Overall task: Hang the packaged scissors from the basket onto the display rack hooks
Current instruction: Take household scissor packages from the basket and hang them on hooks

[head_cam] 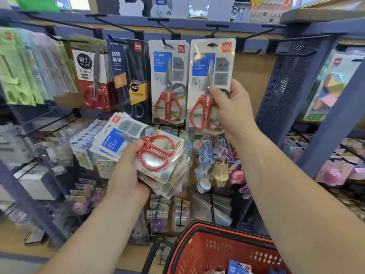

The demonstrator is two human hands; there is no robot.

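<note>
The red basket (214,252) sits nearest, at the lower edge of the view. Only a corner of its inside shows, with two or three blue-labelled packs (238,266) lying in it; the exact number cannot be told.

Above the basket, the left hand (128,175) grips a fanned stack of packaged scissors (152,153), thumb pressed on the top pack and fingers curled beneath. The top pack shows one pair with red handles. At least three more packs lie under it, though their edges blur together.

Farther up, the right hand (233,109) pinches a single raised pack (210,76) at the scissors' pivot, thumb in front and fingers behind. The pack's hang hole is right at a black hook (215,30); whether it is threaded on cannot be told.

Just to its left, one matching hung pack (168,82) faces out from the next hook. Beyond that hang a black-handled scissors pack (129,76) and a red-and-white scissors pack (91,76), each fronting a row.
</note>
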